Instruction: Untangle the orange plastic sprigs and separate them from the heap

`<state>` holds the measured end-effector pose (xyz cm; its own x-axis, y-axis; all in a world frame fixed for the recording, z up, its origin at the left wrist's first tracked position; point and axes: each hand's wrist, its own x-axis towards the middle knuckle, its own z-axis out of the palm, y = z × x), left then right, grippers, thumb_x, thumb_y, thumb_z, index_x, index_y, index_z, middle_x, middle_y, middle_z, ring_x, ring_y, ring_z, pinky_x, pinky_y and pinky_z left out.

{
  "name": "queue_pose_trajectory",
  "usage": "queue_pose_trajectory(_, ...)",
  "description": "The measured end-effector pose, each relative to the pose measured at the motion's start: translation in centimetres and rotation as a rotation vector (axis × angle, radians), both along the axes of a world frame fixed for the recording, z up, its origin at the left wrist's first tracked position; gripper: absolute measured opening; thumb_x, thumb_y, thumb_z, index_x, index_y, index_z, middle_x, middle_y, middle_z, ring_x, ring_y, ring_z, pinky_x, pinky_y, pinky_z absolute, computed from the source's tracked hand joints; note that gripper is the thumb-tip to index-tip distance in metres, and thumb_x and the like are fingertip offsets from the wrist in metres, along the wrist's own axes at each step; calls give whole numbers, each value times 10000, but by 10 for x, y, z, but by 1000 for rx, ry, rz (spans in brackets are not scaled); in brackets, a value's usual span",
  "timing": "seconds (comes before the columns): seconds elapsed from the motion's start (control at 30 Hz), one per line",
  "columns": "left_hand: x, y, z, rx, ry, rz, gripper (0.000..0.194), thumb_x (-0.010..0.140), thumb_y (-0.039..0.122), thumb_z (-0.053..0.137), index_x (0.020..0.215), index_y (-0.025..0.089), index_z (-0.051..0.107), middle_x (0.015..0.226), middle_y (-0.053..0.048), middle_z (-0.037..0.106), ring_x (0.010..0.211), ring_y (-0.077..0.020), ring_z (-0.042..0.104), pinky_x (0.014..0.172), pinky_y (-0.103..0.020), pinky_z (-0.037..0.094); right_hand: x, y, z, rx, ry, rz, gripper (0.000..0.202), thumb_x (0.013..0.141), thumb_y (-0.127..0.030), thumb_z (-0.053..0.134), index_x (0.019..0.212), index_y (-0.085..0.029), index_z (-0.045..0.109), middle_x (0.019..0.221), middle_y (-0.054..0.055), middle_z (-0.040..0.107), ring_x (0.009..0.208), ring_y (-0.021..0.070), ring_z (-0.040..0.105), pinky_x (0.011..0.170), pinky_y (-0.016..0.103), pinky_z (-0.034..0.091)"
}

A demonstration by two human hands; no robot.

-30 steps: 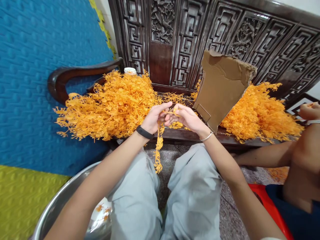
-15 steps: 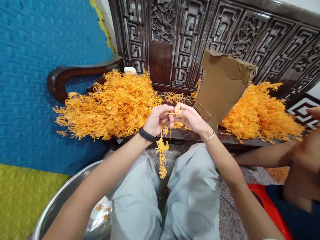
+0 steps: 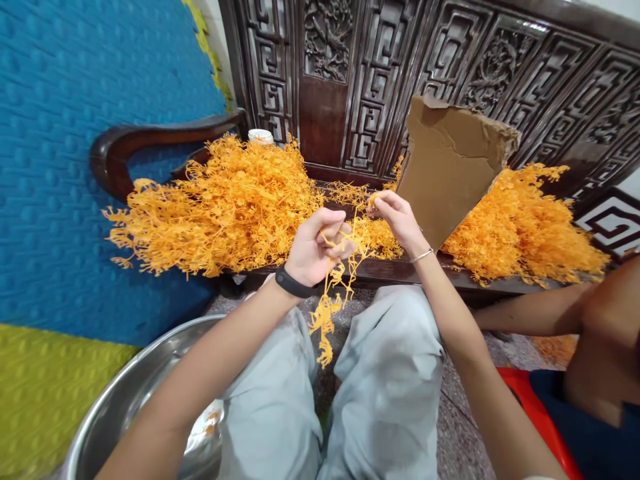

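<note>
My left hand (image 3: pixel 320 245), with a black band at the wrist, is curled around an orange plastic flower strand (image 3: pixel 326 315). Thin branching tips of the strand dangle below the fingers, over the gap between my knees. To the right and slightly higher, my right hand (image 3: pixel 399 217) pinches a small orange piece (image 3: pixel 373 200) between thumb and fingertips. Whether that piece still joins the strand I cannot tell. Behind my left hand lies a large heap of similar orange strands (image 3: pixel 240 207) on the dark wooden bench (image 3: pixel 385 268). Between and behind the hands are more loose orange strands (image 3: pixel 383 239).
A cardboard piece (image 3: pixel 450 167) stands upright beside my right hand, with another orange heap (image 3: pixel 525 230) beyond it. A metal basin (image 3: pixel 113 393) sits at my lower left. Another person's arm and leg (image 3: pixel 595 327) are at the right, near a red stool (image 3: pixel 537 417).
My hands, close together before, have moved apart. The right hand has gone up and right with a small orange piece, and the strand under my left hand has spread out.
</note>
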<state>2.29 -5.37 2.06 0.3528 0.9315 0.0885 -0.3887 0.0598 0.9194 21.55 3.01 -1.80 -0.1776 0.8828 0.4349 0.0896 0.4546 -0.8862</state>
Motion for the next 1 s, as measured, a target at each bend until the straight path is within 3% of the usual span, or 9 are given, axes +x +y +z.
queue_pose_trajectory(0.17,-6,9,2,5,-14,4,571,856,488,367,438,177,134,406,53,115,310,-28,158,355,-214,281,11,29,-32,-78,-175,-66,207,691,-305,659,785,-143,571,648,-23,561,600,88,539,636,248,474)
queue_pose_trajectory(0.33,-14,25,0,48,-113,38,601,845,545,411,421,175,199,372,58,132,296,-27,170,346,-207,251,26,50,-59,-188,-449,-282,144,692,-166,608,739,-162,473,608,-42,535,544,78,519,568,219,440)
queue_pose_trajectory(0.47,-21,40,-6,-29,-189,71,580,860,507,415,422,173,231,348,62,133,287,-29,166,338,-197,238,36,60,-73,-205,-610,-354,146,644,-67,608,649,-153,489,590,-38,524,556,74,476,581,209,415)
queue_pose_trajectory(0.73,-21,53,-16,-286,-403,24,518,870,405,422,435,171,267,343,68,176,260,-32,207,331,-191,224,31,73,-84,-209,-830,-387,117,685,-23,566,730,-120,613,759,40,659,681,105,574,685,212,457)
queue_pose_trajectory(1.0,-19,57,-21,-221,-383,-80,524,894,364,351,414,166,280,327,59,162,259,-33,190,341,-193,208,17,75,-86,-202,-1027,-321,194,740,-32,577,895,-94,675,938,112,696,871,162,632,821,245,463)
